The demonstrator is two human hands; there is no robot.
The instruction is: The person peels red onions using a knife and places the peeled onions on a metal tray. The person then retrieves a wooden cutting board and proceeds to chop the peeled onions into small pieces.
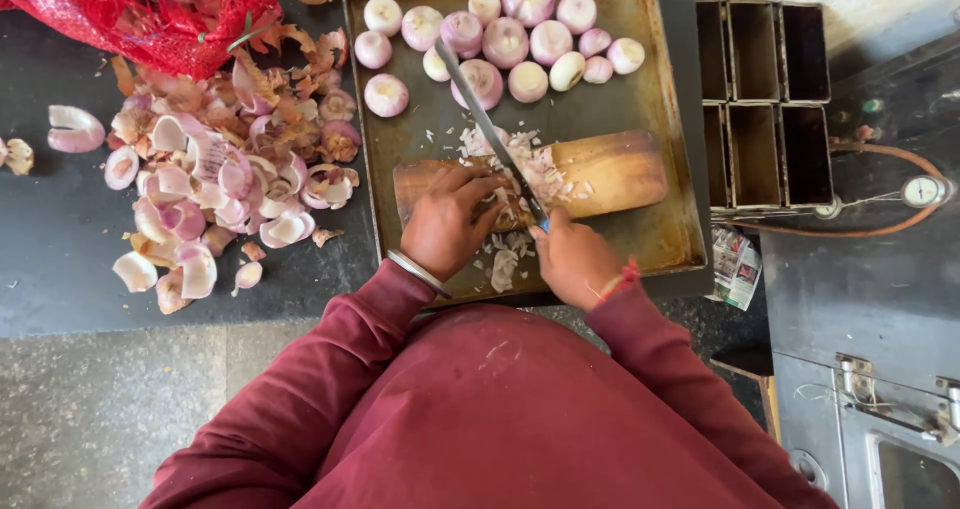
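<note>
A small wooden cutting board (610,174) lies in a worn metal tray (660,99). Chopped onion bits (535,164) are scattered over the board. My left hand (445,224) presses down on onion at the board's left end, fingers curled. My right hand (575,259) grips a long knife (485,119) by its blue handle; the blade points away from me across the chopped pieces. Several peeled whole onions (505,44) sit at the far side of the tray.
A heap of onion skins and ends (215,184) covers the dark counter left of the tray. A red mesh sack (150,9) lies at the far left. Empty metal loaf tins (765,99) stand right of the tray, with a gauge (922,191) beyond.
</note>
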